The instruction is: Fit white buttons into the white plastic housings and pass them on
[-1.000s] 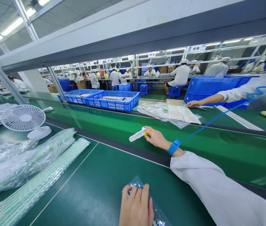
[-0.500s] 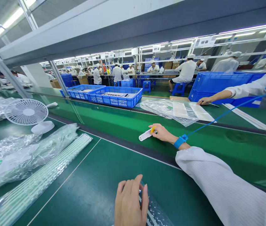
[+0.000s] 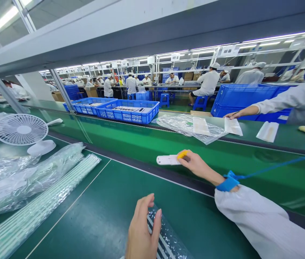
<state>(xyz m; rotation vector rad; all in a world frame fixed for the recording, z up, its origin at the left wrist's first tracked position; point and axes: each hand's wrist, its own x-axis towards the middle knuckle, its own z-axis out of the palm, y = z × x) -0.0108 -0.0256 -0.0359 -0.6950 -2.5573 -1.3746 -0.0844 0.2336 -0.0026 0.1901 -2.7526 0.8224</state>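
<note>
Swung more level since the earlier frame, the white piece [image 3: 167, 160] is pinched in the right grip [image 3: 194, 164] — above the green belt [image 3: 125, 142]. Left grip [image 3: 141, 228] gapes beside a bag [image 3: 170, 233].

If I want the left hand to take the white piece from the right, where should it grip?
Probably the free, rounded end of the white piece, with the left hand coming from the left and pinching across its narrow width. The piece is long and slim; the right hand covers its other end.
</note>
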